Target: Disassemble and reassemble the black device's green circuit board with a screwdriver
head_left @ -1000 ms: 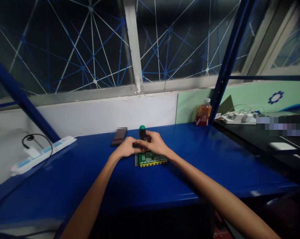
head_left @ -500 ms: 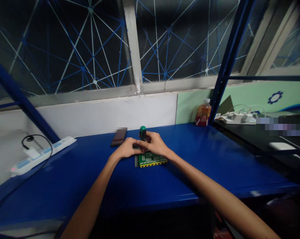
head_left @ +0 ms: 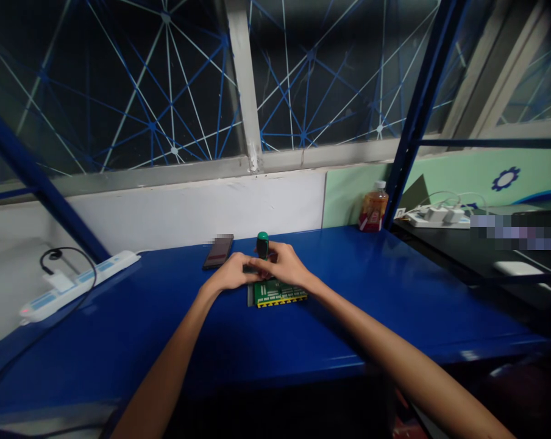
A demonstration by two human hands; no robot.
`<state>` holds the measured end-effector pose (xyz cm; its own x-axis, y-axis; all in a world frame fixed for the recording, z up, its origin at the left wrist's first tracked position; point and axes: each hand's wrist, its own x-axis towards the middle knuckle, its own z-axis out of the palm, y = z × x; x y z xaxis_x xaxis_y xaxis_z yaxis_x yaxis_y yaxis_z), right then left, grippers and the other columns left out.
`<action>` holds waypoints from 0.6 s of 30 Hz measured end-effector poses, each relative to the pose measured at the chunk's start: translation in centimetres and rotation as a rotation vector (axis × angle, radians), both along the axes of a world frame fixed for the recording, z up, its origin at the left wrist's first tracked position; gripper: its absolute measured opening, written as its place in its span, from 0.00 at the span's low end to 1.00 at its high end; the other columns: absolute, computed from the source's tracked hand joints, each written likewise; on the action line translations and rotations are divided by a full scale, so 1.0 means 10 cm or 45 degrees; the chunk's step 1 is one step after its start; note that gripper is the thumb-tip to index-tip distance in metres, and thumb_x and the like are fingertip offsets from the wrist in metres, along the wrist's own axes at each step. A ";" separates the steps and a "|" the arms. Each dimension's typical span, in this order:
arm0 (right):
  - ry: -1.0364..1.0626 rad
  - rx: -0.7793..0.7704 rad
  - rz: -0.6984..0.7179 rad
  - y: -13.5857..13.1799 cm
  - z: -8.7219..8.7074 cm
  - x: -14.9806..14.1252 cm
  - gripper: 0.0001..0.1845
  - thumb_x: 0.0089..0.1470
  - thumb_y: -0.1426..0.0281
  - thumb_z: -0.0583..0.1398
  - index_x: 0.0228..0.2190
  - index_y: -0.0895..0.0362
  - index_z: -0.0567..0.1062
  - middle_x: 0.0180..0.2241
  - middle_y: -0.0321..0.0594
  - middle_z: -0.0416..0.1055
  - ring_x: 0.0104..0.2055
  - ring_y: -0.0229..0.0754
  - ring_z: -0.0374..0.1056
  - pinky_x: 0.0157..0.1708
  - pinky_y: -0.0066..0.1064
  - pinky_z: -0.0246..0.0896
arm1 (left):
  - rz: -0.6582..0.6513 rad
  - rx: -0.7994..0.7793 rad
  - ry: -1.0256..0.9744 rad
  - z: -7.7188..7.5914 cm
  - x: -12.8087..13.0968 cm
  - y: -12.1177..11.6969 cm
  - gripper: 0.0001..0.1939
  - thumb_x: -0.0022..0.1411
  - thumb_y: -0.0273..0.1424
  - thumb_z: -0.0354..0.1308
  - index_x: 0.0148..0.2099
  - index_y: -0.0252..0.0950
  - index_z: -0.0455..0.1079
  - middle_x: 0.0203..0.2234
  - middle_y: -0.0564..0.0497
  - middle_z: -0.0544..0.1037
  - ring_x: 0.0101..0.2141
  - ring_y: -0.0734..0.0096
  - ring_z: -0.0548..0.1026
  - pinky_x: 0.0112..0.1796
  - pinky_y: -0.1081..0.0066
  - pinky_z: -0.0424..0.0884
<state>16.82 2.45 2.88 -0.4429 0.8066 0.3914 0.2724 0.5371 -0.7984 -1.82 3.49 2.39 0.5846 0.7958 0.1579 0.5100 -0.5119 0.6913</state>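
A screwdriver [head_left: 263, 245] with a dark handle and a green cap stands nearly upright over a green circuit board [head_left: 280, 291]. My right hand [head_left: 285, 263] is closed around the lower part of its handle, with the tip hidden behind the fingers. From the other side, my left hand [head_left: 233, 271] is closed at the board's far left part, thumb and fingers bent around its edge. The fingertips of both hands meet near the screwdriver. Along its near edge the board has a yellow strip, and it lies flat on the blue table [head_left: 175, 323].
Behind my left hand lies a dark phone [head_left: 219, 251]. A white power strip [head_left: 81, 286] with a plugged-in charger and black cable is at the left. A drink bottle [head_left: 373, 207] stands at the back right. Blue metal posts [head_left: 422, 103] rise at both sides.
The screwdriver handle has shifted and turned slightly in my right hand. Both hands and the circuit board stay in nearly the same place.
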 end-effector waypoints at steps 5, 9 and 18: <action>-0.035 0.002 -0.047 -0.02 0.04 0.00 0.14 0.49 0.60 0.60 0.33 0.58 0.72 0.23 0.38 0.72 0.26 0.40 0.67 0.24 0.30 0.57 | 0.067 -0.009 -0.006 0.00 0.01 -0.01 0.12 0.49 0.35 0.63 0.33 0.31 0.77 0.29 0.48 0.80 0.33 0.63 0.75 0.36 0.71 0.67; -0.042 0.023 -0.070 -0.02 0.04 -0.01 0.14 0.49 0.59 0.60 0.33 0.58 0.73 0.24 0.38 0.71 0.26 0.39 0.66 0.24 0.30 0.56 | 0.025 -0.014 0.013 -0.01 0.02 0.00 0.12 0.50 0.34 0.62 0.34 0.31 0.77 0.30 0.48 0.81 0.34 0.63 0.76 0.37 0.71 0.67; 0.027 0.027 -0.026 0.01 0.01 -0.01 0.16 0.52 0.57 0.58 0.34 0.58 0.72 0.23 0.38 0.73 0.24 0.39 0.69 0.24 0.30 0.59 | -0.004 0.003 0.035 -0.01 -0.02 0.02 0.11 0.51 0.34 0.62 0.34 0.31 0.77 0.30 0.48 0.81 0.35 0.63 0.76 0.37 0.71 0.67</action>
<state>16.71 2.53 2.97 -0.4180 0.8067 0.4177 0.2670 0.5486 -0.7923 -1.99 3.65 2.26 0.5910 0.7938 0.1436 0.5276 -0.5151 0.6755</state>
